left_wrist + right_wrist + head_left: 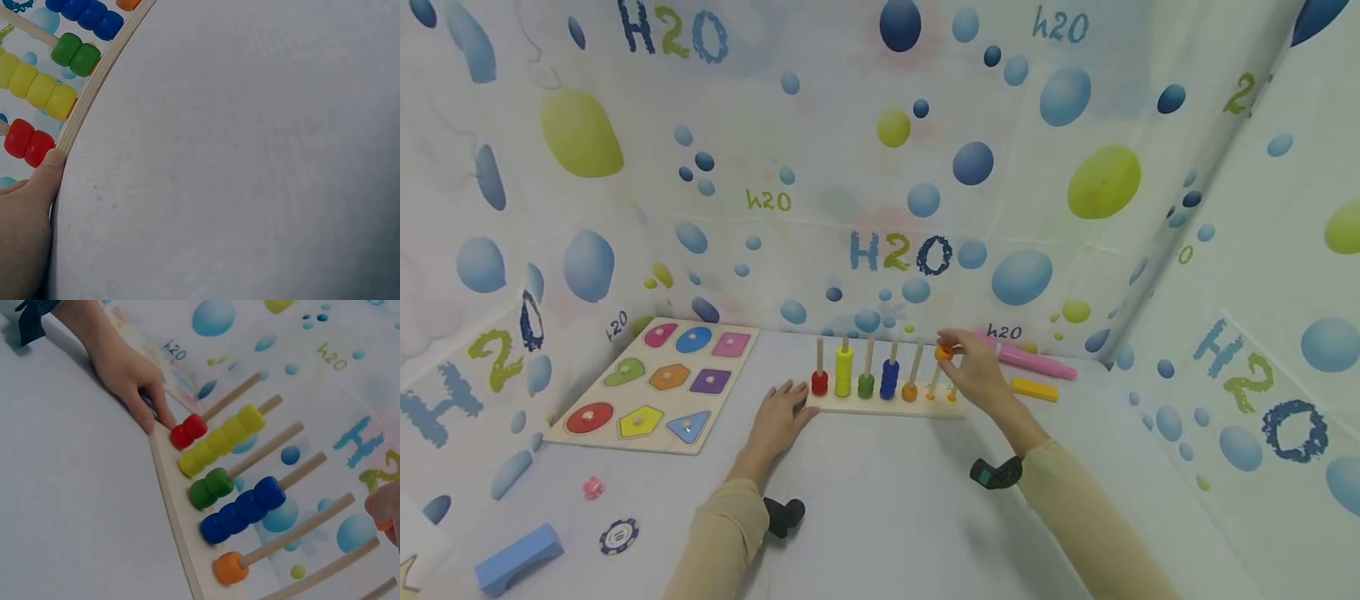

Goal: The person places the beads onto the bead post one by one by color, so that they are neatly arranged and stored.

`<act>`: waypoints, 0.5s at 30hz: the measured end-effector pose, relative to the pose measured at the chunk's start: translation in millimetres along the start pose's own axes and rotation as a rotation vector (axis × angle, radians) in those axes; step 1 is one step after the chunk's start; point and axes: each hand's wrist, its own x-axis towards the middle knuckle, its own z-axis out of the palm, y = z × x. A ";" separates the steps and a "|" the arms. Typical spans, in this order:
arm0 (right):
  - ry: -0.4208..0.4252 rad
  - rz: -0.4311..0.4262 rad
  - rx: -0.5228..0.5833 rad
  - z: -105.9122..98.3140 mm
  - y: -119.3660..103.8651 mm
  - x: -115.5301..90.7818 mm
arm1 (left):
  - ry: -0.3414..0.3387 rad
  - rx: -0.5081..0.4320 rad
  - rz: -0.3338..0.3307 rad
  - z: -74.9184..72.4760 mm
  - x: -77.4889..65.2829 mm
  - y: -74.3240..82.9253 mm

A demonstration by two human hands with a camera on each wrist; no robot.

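Observation:
A wooden counting rack (880, 408) with upright pegs stands near the back wall. Its pegs carry red beads (189, 431), a yellow stack (844, 372), green beads (866, 386), a blue stack (244, 511) and one orange bead (230, 568). At the rack's left end, my left hand (777, 417) grips the base, thumb along the front edge and fingers behind. My right hand (977, 371) pinches another orange bead (943, 353) at the top of the peg right of the single orange one. In the right wrist view, only fingertips and part of that bead show at the right edge.
A wooden shape puzzle board (647, 446) lies at the left. Nearer sit a pink die-like piece (592, 487), a poker chip (619, 537) and a blue block (518, 560). Behind the right hand are a pink marker (1037, 362) and a yellow-orange block (1034, 389).

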 end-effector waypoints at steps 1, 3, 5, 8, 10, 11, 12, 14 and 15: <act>0.005 0.003 0.001 3.3 -1.0 3.7 | 0.000 0.000 0.000 0.4 0.2 -0.4; 0.015 0.005 -0.004 10.1 -2.0 9.9 | 0.000 0.003 0.002 1.2 0.8 -1.1; 0.023 0.010 -0.002 16.2 -3.0 14.7 | -0.002 0.007 0.000 2.0 1.2 -1.5; 0.019 0.037 -0.041 24.2 -3.1 20.3 | -0.003 0.014 -0.003 2.1 1.1 -1.8; 0.017 0.056 -0.065 28.0 -2.8 23.3 | -0.005 0.014 -0.012 1.8 0.5 -1.4; 0.016 0.059 -0.074 29.2 -2.8 24.8 | -0.004 0.014 -0.014 1.6 0.3 -1.3; 0.018 0.054 -0.079 30.2 -2.6 26.3 | -0.003 0.014 -0.014 1.5 0.1 -1.1; 0.023 0.041 -0.075 30.9 -2.5 28.2 | 0.001 0.014 -0.012 2.0 -0.2 -0.5; 0.021 0.034 -0.071 31.2 -2.6 29.2 | 0.001 0.015 -0.013 2.4 -0.2 -0.4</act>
